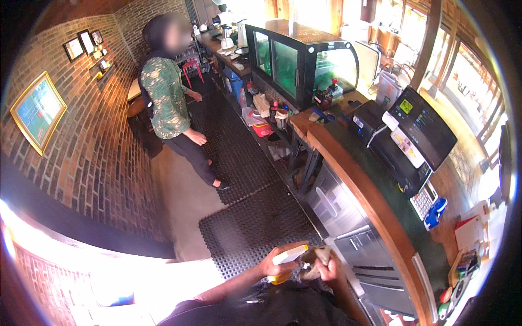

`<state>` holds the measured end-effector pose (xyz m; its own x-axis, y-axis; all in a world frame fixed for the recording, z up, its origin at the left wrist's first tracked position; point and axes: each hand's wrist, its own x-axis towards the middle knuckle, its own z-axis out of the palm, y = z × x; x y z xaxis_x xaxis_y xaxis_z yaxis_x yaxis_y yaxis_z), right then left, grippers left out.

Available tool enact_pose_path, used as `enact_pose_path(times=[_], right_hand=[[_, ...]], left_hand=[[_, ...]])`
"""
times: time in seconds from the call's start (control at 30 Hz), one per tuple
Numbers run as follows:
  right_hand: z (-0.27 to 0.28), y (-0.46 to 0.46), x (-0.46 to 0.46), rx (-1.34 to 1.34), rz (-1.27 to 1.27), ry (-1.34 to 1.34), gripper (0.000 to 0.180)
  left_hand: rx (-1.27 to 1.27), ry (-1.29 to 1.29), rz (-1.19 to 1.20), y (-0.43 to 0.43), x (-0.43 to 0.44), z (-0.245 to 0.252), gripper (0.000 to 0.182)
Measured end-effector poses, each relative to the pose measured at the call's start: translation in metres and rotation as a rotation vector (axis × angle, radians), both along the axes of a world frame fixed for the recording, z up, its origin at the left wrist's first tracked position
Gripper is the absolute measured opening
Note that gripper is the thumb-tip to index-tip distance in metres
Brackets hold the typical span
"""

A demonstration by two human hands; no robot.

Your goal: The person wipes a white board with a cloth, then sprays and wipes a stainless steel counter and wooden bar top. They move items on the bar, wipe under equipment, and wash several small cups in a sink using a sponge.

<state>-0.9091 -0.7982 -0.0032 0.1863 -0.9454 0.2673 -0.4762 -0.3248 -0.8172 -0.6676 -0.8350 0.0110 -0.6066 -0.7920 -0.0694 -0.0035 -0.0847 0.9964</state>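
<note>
My left hand (pixel 274 263) is closed around a spray bottle with a white and yellow trigger head (pixel 290 254). Part of its yellow body shows beneath my fingers. In my right hand (pixel 332 269) is a crumpled beige cloth (pixel 317 261), bunched right beside the nozzle. Both hands are close together in front of my body, above a black rubber mat (pixel 261 228). To their right runs a counter with a wooden edge (pixel 367 199), with a stainless steel cabinet front (pixel 338 203) below it.
A person (pixel 165 89) stands on the walkway near the brick wall (pixel 98 134). The counter carries a monitor (pixel 424 126), a black printer (pixel 367 120), a calculator (pixel 424 199) and a glass display case (pixel 285 61). Bags and jars (pixel 265 110) crowd a lower shelf.
</note>
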Motion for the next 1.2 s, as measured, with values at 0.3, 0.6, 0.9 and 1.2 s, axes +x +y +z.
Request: enact_pose_path(times=[0.3, 0.6, 0.9, 1.2], right_hand=[[0.003, 0.092, -0.029, 0.395, -0.395, -0.403, 0.029], [0.013, 0.236, -0.11, 0.404, -0.528, -0.681, 0.039], [0.02, 0.442, -0.22, 0.21, -0.56, -1.323, 0.06], [0.019, 0.581, -0.236, -0.092, -0.727, -1.397, 0.051]], left_hand=[[-0.31, 0.085, -0.266, 0.055, -0.055, -0.023, 0.063], [-0.429, 0.072, -0.559, 0.115, -0.158, -0.025, 0.048], [-0.195, 0.169, -0.919, 0.238, -0.312, -0.033, 0.041], [-0.049, 0.207, -1.199, 0.353, -0.417, -0.026, 0.05]])
